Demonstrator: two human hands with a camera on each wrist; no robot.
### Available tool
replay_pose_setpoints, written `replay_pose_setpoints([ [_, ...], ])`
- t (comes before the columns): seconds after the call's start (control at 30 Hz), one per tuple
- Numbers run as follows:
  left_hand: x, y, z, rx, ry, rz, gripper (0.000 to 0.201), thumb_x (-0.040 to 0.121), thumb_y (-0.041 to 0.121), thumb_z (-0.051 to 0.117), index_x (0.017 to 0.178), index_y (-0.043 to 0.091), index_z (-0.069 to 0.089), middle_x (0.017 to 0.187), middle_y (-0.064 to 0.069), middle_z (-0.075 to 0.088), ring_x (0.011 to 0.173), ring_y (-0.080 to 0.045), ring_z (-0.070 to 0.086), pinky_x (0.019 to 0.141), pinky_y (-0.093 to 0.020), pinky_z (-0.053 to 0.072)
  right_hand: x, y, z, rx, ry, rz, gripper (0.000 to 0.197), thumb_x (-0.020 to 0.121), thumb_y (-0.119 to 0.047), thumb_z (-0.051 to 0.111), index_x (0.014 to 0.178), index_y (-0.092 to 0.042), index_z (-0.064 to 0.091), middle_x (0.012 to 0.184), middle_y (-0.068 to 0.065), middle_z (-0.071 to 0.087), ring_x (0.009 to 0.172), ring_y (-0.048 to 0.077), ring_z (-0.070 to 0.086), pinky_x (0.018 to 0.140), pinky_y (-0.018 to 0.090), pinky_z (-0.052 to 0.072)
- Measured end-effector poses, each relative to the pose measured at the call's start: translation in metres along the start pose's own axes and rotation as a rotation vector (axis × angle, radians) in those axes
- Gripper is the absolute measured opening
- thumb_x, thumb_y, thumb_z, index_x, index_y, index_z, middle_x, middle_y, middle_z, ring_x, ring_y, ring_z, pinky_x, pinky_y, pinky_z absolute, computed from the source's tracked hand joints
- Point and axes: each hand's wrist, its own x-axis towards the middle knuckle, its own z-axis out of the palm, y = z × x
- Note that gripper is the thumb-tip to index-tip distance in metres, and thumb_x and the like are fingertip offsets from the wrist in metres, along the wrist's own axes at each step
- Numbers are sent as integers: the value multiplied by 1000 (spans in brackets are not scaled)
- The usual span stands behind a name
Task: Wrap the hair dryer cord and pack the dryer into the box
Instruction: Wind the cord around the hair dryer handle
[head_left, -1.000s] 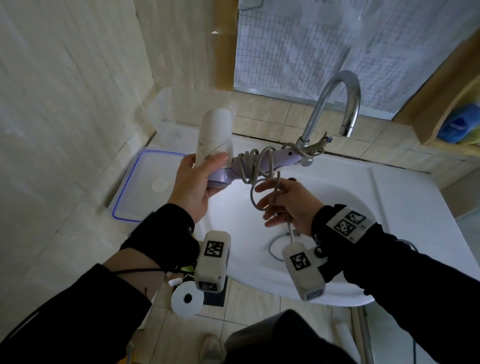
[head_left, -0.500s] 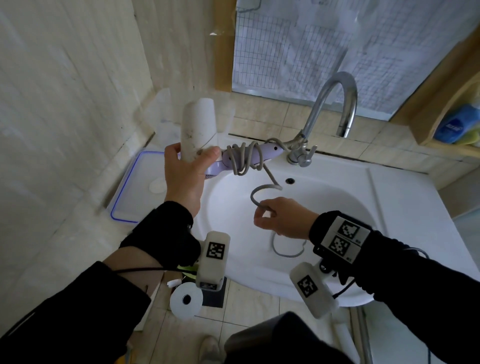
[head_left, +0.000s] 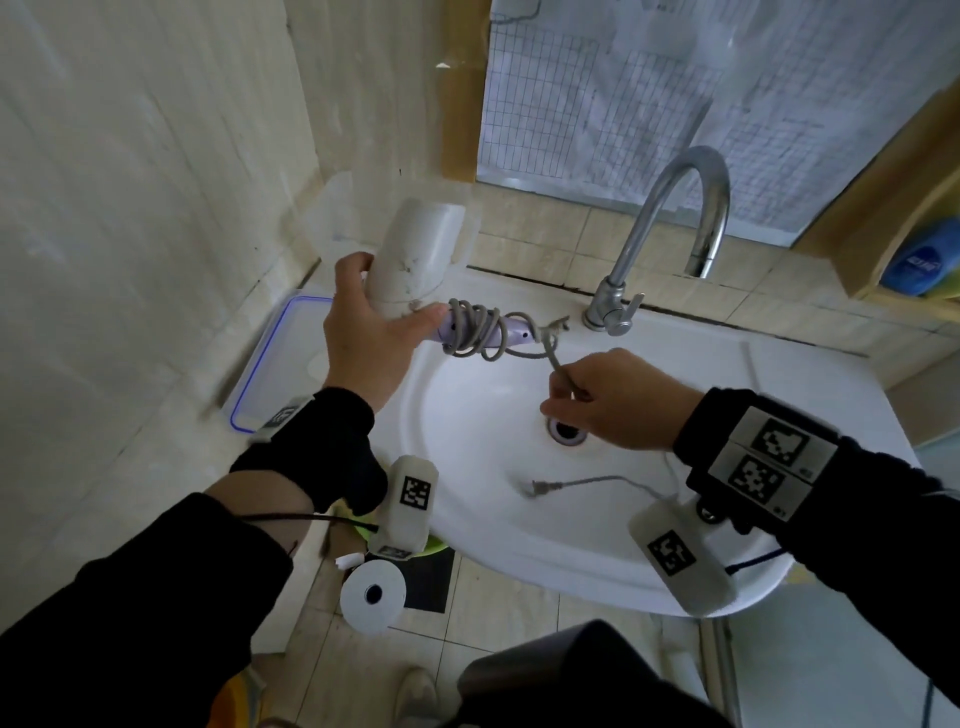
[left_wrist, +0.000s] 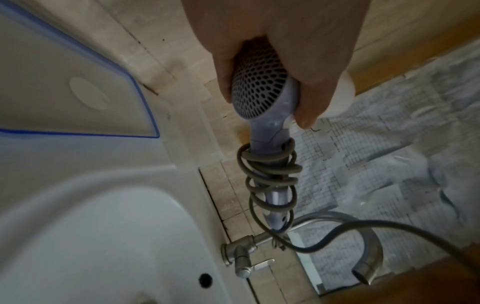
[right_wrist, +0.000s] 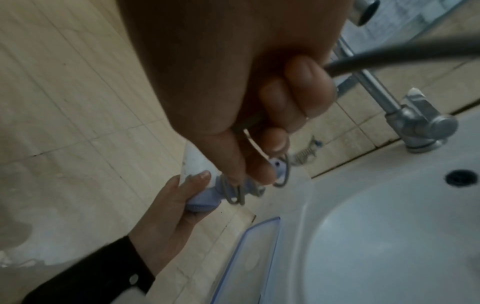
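My left hand (head_left: 374, 338) grips the body of a white and lilac hair dryer (head_left: 415, 260) above the left rim of the sink; its perforated lilac back (left_wrist: 259, 86) shows in the left wrist view. The grey cord (head_left: 475, 332) is wound in several loops round the lilac handle (left_wrist: 275, 197). My right hand (head_left: 608, 400) holds the free cord (right_wrist: 389, 55) in curled fingers just below the handle's end. The plug (head_left: 540, 488) lies in the basin. A clear box with a blue rim (head_left: 260, 384) sits left of the sink.
A white sink (head_left: 779, 395) with a drain (head_left: 566, 431) fills the middle. A curved metal tap (head_left: 670, 228) stands at its back, close to the dryer handle. A tiled wall is on the left. A paper roll (head_left: 371, 597) lies on the floor below.
My right hand carried the cord round the handle and now pulls it taut below the handle's end. The left hand tilted the dryer; the plug has slid into the basin.
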Motion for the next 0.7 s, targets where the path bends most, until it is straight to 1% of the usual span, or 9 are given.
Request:
replay_pose_setpoints([
  [0.07, -2, 0, -2, 44, -64, 35, 64, 64, 23, 80, 116, 17, 45, 102, 4, 54, 82, -12, 53, 55, -5, 39, 0, 2, -10, -35, 50, -27, 38, 91, -35, 50, 56, -26, 37, 57, -6, 41, 55, 7, 39, 64, 28, 33],
  [0.13, -2, 0, -3, 67, -137, 65, 67, 59, 25, 82, 116, 20, 46, 104, 3, 56, 86, -15, 54, 58, -9, 42, 1, 5, -21, -39, 90, -52, 36, 92, -34, 48, 60, -19, 43, 57, -2, 44, 55, 13, 41, 61, 30, 36],
  [0.23, 0, 1, -6, 104, -250, 107, 71, 54, 33, 81, 116, 22, 47, 99, 6, 56, 88, -17, 56, 63, -15, 45, 3, 12, -35, -31, 151, -69, 35, 93, -32, 48, 77, -2, 60, 69, 10, 60, 65, 24, 54, 67, 33, 42],
  [0.3, 3, 3, -9, 89, -328, 99, 74, 47, 42, 78, 112, 26, 47, 92, 13, 55, 85, -15, 56, 65, -20, 49, 5, 18, -44, -17, 157, -68, 35, 93, -33, 47, 80, -4, 63, 71, 5, 63, 67, 19, 57, 66, 29, 42],
  [0.37, 6, 6, -11, 45, -405, 75, 72, 43, 45, 75, 108, 30, 46, 91, 15, 55, 83, -15, 57, 66, -28, 53, 7, 24, -51, -8, 142, -56, 32, 93, -35, 46, 79, -12, 63, 64, -4, 57, 61, 11, 53, 62, 22, 40],
  [0.47, 11, 10, -12, -29, -509, 48, 71, 42, 41, 76, 106, 30, 47, 94, 8, 57, 86, -17, 59, 69, -32, 55, 10, 33, -58, 41, 137, -41, 32, 92, -38, 47, 82, -13, 65, 66, 1, 60, 59, 11, 51, 64, 25, 40],
  [0.57, 16, 14, -14, -127, -574, 1, 67, 41, 36, 80, 101, 34, 51, 92, 5, 59, 82, -13, 60, 68, -29, 53, 13, 38, -60, 78, 132, -30, 33, 91, -37, 47, 91, -11, 67, 75, 8, 64, 59, 10, 51, 61, 21, 40],
  [0.63, 19, 15, -15, -202, -609, -43, 66, 40, 30, 82, 100, 31, 53, 91, 2, 61, 79, -14, 62, 68, -30, 53, 14, 40, -61, 132, 136, -19, 33, 90, -36, 50, 94, -9, 67, 73, 6, 61, 58, 9, 50, 60, 20, 39],
  [0.7, 22, 12, -15, -314, -630, -114, 64, 42, 22, 81, 101, 26, 55, 93, -4, 62, 80, -20, 63, 72, -36, 55, 16, 41, -63, 194, 155, 6, 33, 89, -37, 52, 94, -7, 66, 67, 1, 58, 55, 5, 51, 58, 18, 38],
])
